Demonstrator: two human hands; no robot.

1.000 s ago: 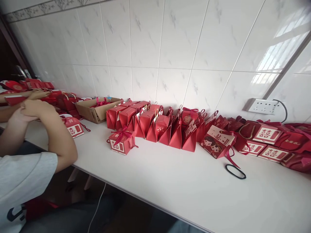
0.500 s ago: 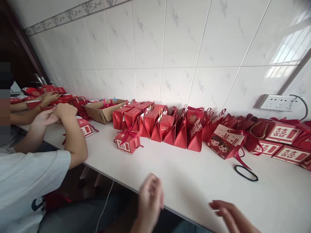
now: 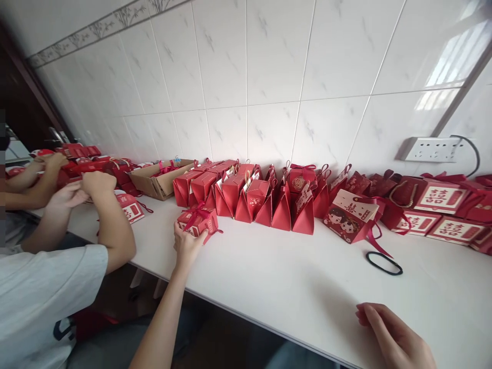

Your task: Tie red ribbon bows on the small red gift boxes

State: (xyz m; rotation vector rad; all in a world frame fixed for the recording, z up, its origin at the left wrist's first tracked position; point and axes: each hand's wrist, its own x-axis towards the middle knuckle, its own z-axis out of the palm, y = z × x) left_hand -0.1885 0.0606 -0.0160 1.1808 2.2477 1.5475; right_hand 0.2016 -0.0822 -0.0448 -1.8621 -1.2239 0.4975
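Observation:
My left hand [image 3: 187, 248] reaches across the white table and is closed around the lower sides of a small red gift box [image 3: 199, 220] tied with a dark red ribbon bow. The fingers wrap its left side and the thumb lies along the near edge. The box appears to rest at table height. My right hand [image 3: 395, 333] stays low over the table's near right part, fingers curled together with the thumb against them, and nothing shows in it. Beyond it lies a black elastic loop [image 3: 384, 263].
Along the wall stand several red gift boxes [image 3: 302, 212], a box with two cartoon figures [image 3: 348, 220] and stacked boxes [image 3: 457, 230]. A cardboard carton [image 3: 165, 182] holds ribbons. At left a co-worker's arm [image 3: 117, 220] leans over the table [image 3: 261, 271]. A power strip [image 3: 434, 150] hangs on the wall.
My left hand has moved forward and left from the table's near edge and taken hold of the small bow-tied box. The right hand's fingers have curled in. The view has shifted slightly.

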